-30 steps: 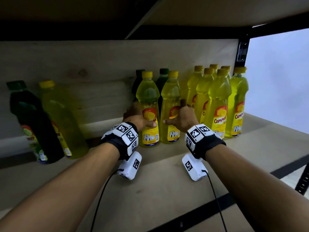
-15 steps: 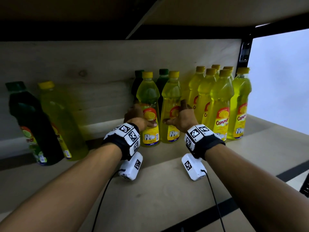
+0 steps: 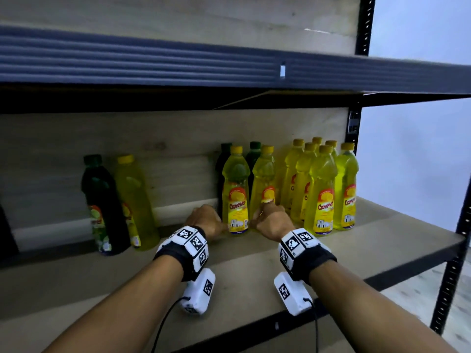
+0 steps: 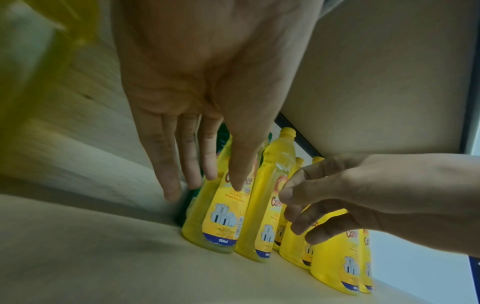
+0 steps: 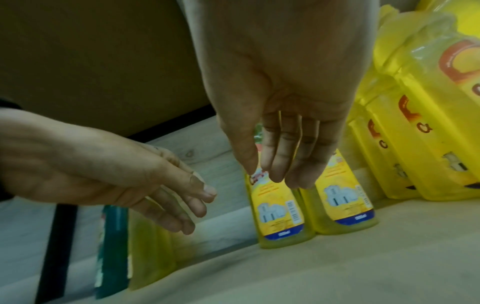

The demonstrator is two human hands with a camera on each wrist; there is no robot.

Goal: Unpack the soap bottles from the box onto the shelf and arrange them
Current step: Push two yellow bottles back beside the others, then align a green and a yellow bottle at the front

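— Which way do the soap bottles stand?

— Upright, long axis vertical, caps up. Two yellow ones sit side by side at the middle of the wooden shelf [image 3: 254,261]: the left yellow bottle [image 3: 235,192] with its "Cammer" label facing forward, and the right yellow bottle [image 3: 263,182] touching it. Two dark green bottles [image 3: 253,159] stand right behind them.

— And the hands?

— The left hand [image 3: 205,221] is just left of the pair, the right hand [image 3: 271,220] in front of the right bottle. From the head view you can't tell whether they grip. The left wrist view shows the left hand [image 4: 197,102] with straight fingers [image 4: 166,164] spread, holding nothing; the right wrist view shows the right hand [image 5: 280,92] the same, fingers [image 5: 275,156] hanging loose before the labels. Whether any fingertip touches a bottle I cannot tell.

— What else is on the shelf?

— A cluster of yellow bottles [image 3: 321,189] at the right end, and further left a lone green bottle [image 3: 104,207] beside a blurred yellow bottle [image 3: 135,200]. Above runs a dark metal beam [image 3: 153,62], with a black perforated upright [image 3: 364,24] and a pale wall [image 3: 418,149] to the right.
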